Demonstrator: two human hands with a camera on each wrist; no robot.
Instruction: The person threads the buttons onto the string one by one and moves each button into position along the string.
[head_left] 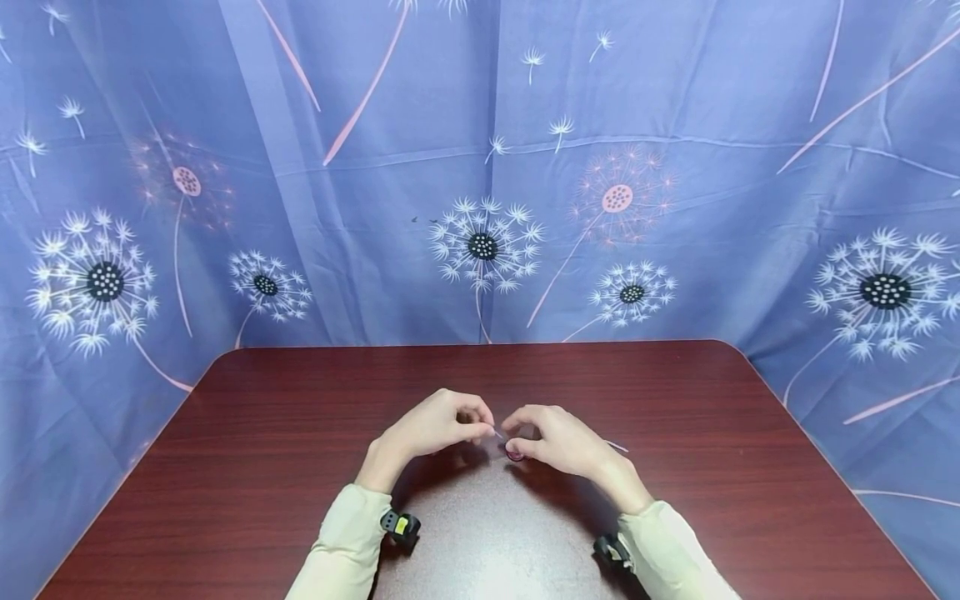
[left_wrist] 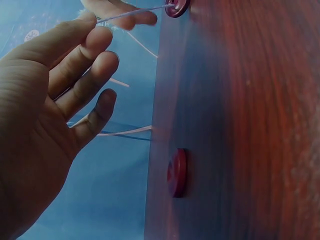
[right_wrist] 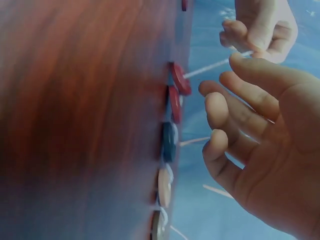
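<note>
My left hand (head_left: pixel 442 423) pinches the end of a thin white string (left_wrist: pixel 132 13) between thumb and forefinger. The string runs taut down to a red button (right_wrist: pixel 179 79) at the tabletop, threaded through it. Behind that button, a second red button (right_wrist: pixel 175 105), a dark green button (right_wrist: pixel 169 142), a peach button (right_wrist: pixel 164 187) and a dark brown button (right_wrist: pixel 158 225) stand in a row along the string. My right hand (head_left: pixel 558 440) hovers over the row with fingers loosely bent and apart, holding nothing. Its thumb tip comes close to the string in the right wrist view.
A loose red button (left_wrist: pixel 177 172) lies by itself near the left hand. The string's other end (head_left: pixel 617 447) sticks out beyond the right hand. All this rests on a dark red wooden table (head_left: pixel 300 417), with a blue dandelion-patterned curtain (head_left: pixel 360 208) behind it.
</note>
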